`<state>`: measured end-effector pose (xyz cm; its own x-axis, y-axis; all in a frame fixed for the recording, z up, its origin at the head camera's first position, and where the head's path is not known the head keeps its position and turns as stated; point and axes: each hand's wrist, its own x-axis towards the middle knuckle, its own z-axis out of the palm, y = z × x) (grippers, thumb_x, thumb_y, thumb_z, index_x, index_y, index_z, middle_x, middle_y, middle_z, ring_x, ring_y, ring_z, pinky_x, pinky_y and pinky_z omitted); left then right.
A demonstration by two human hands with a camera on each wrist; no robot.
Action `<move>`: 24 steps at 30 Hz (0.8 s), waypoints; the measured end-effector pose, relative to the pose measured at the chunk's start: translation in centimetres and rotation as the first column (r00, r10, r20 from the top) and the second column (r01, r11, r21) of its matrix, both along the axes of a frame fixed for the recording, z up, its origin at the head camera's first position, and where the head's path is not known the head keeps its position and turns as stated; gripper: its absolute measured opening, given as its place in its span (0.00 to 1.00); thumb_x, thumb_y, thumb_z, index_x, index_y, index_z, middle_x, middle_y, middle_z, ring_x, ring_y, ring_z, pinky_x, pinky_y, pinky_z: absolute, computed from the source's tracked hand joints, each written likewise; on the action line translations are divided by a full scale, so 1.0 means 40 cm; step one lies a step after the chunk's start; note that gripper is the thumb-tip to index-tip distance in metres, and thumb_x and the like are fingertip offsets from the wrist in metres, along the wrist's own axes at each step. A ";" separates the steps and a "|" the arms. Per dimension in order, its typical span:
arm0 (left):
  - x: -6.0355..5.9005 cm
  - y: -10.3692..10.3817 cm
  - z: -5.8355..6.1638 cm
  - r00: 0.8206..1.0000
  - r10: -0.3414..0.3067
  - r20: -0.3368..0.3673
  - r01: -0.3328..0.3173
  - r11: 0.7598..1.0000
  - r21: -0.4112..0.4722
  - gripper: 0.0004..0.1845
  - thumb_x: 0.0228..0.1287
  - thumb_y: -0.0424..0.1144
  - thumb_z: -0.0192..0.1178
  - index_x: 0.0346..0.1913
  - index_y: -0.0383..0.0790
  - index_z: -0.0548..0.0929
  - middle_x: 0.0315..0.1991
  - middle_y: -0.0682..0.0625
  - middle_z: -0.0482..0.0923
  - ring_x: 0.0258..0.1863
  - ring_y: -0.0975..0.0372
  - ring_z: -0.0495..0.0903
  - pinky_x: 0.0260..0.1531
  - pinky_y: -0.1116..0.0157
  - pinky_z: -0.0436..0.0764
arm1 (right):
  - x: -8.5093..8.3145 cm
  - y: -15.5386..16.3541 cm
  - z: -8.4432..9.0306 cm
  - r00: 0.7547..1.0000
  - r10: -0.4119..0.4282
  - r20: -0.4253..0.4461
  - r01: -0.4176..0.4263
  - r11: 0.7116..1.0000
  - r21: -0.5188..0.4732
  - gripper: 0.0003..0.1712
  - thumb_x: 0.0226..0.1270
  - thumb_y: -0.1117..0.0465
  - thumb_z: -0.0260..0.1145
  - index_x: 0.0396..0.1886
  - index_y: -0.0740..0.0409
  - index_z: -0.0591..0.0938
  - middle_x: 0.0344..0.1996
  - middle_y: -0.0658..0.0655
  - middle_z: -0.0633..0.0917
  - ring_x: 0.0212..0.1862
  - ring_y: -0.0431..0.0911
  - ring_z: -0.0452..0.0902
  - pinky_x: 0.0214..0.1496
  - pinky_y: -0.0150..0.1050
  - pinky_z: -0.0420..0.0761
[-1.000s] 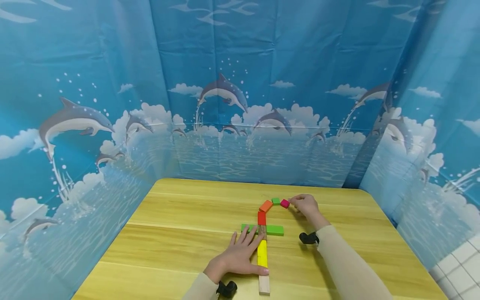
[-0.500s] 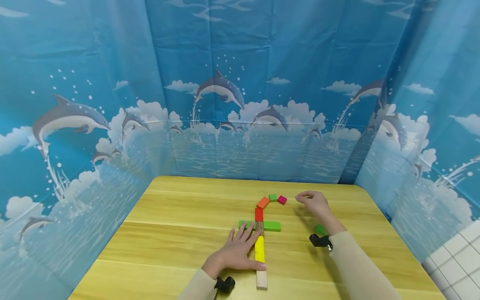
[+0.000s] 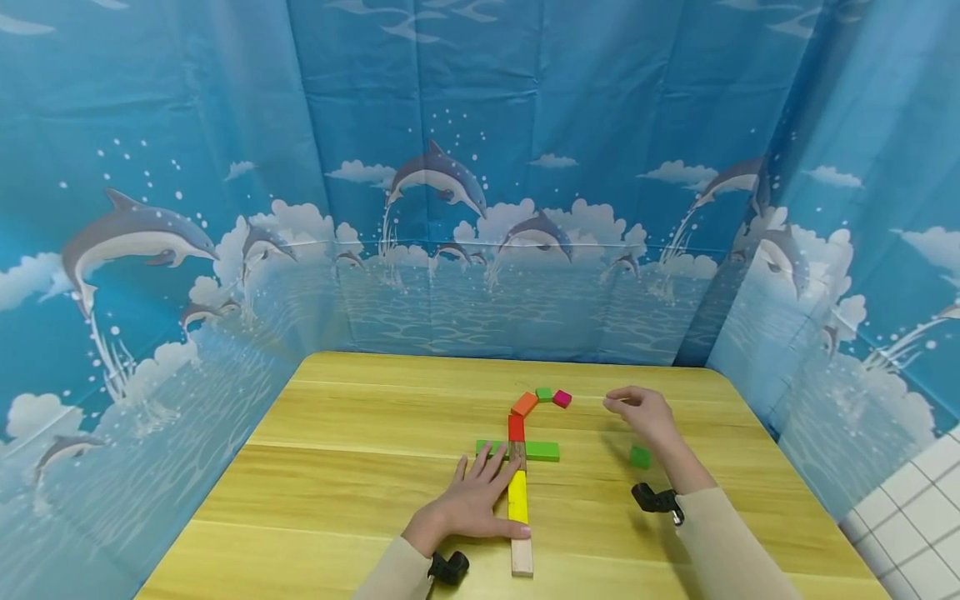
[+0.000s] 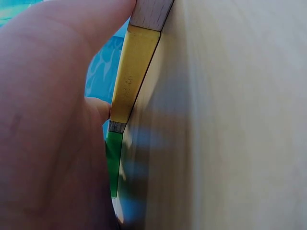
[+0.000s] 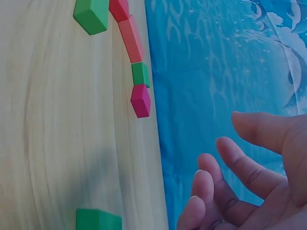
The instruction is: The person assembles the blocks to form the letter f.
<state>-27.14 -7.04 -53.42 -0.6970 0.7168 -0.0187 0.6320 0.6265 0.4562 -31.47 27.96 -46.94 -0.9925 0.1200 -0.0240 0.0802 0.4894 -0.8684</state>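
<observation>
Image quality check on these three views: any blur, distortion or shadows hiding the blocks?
Head view: sharp, evenly lit, wide-angle bending at the edges; blocks readable, soft shadow under the right hand. Left wrist view: the left hand fills half the frame, blurred and too close; the yellow block is a sliver, the table washed out. Right wrist view: crisp; the magenta block clear, faint shadow on the wood.

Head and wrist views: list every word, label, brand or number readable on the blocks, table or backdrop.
None: no readable text anywhere.
The coloured blocks, e.g. the yellow block, are plain.
The table shows only wood grain.
The backdrop carries only dolphins and clouds, no lettering.
</observation>
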 end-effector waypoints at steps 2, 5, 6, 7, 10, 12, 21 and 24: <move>0.000 0.001 0.001 1.000 0.000 0.000 0.000 1.000 0.000 0.57 0.59 0.78 0.53 0.83 0.57 0.40 0.82 0.47 0.31 0.79 0.49 0.29 0.70 0.35 0.37 | 0.013 0.007 -0.001 1.000 -0.007 -0.012 0.007 1.000 0.005 0.30 0.73 0.44 0.64 0.64 0.60 0.79 0.63 0.67 0.75 0.62 0.63 0.72 0.60 0.60 0.73; 0.000 0.002 0.000 1.000 -0.001 0.000 0.001 1.000 -0.003 0.57 0.59 0.78 0.52 0.83 0.57 0.40 0.82 0.47 0.31 0.79 0.49 0.28 0.70 0.35 0.37 | 0.033 0.019 -0.005 1.000 -0.021 -0.022 0.022 1.000 0.022 0.28 0.74 0.45 0.64 0.63 0.60 0.80 0.62 0.67 0.77 0.61 0.61 0.73 0.58 0.58 0.74; 0.000 0.002 0.000 1.000 -0.001 0.002 0.001 1.000 -0.003 0.57 0.59 0.78 0.52 0.83 0.57 0.40 0.82 0.47 0.31 0.79 0.49 0.28 0.70 0.35 0.37 | 0.040 0.023 -0.006 0.999 -0.024 -0.025 0.025 0.999 0.033 0.28 0.74 0.45 0.64 0.63 0.60 0.80 0.62 0.66 0.77 0.61 0.61 0.73 0.58 0.58 0.75; 0.000 0.002 0.000 1.000 -0.002 0.002 0.002 1.000 -0.002 0.57 0.59 0.78 0.52 0.83 0.57 0.40 0.82 0.47 0.31 0.79 0.49 0.28 0.70 0.35 0.37 | 0.047 0.028 -0.008 0.999 -0.027 -0.027 0.028 0.999 0.041 0.28 0.74 0.44 0.64 0.62 0.60 0.80 0.62 0.66 0.77 0.61 0.61 0.73 0.58 0.57 0.75; -0.001 0.002 -0.001 1.000 -0.001 0.002 0.001 1.000 0.000 0.57 0.59 0.77 0.53 0.83 0.57 0.40 0.82 0.47 0.31 0.79 0.49 0.29 0.70 0.35 0.37 | 0.067 0.041 -0.012 0.999 -0.031 -0.037 0.033 0.997 0.064 0.28 0.74 0.45 0.63 0.62 0.60 0.80 0.61 0.66 0.78 0.60 0.61 0.74 0.57 0.56 0.76; -0.002 0.002 -0.001 1.000 0.000 0.004 0.000 1.000 0.003 0.57 0.60 0.77 0.54 0.83 0.57 0.40 0.82 0.47 0.31 0.79 0.49 0.28 0.70 0.35 0.36 | 0.079 0.050 -0.017 0.998 -0.034 -0.051 0.038 0.996 0.083 0.28 0.75 0.45 0.63 0.62 0.61 0.80 0.60 0.67 0.79 0.60 0.61 0.74 0.57 0.56 0.76; -0.001 0.001 -0.001 1.000 -0.001 0.005 0.001 1.000 -0.002 0.57 0.60 0.77 0.53 0.83 0.57 0.40 0.82 0.47 0.31 0.79 0.49 0.28 0.70 0.35 0.36 | 0.123 0.094 -0.059 0.997 -0.059 -0.048 0.065 0.990 0.129 0.28 0.74 0.48 0.64 0.62 0.65 0.80 0.57 0.67 0.81 0.57 0.61 0.75 0.54 0.54 0.77; 0.001 0.001 0.003 1.000 0.001 0.012 -0.001 1.000 0.001 0.57 0.61 0.76 0.54 0.83 0.56 0.40 0.82 0.47 0.31 0.79 0.49 0.28 0.70 0.35 0.36 | 0.133 0.103 -0.073 0.996 -0.075 -0.044 0.080 0.990 0.120 0.28 0.74 0.49 0.65 0.62 0.66 0.80 0.56 0.67 0.81 0.55 0.59 0.76 0.51 0.51 0.78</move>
<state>-27.10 -6.98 -53.29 -0.6977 0.7159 -0.0263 0.6256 0.6267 0.4646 -26.14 32.07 -49.86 -0.9800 0.1961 0.0342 0.0890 0.5851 -0.8060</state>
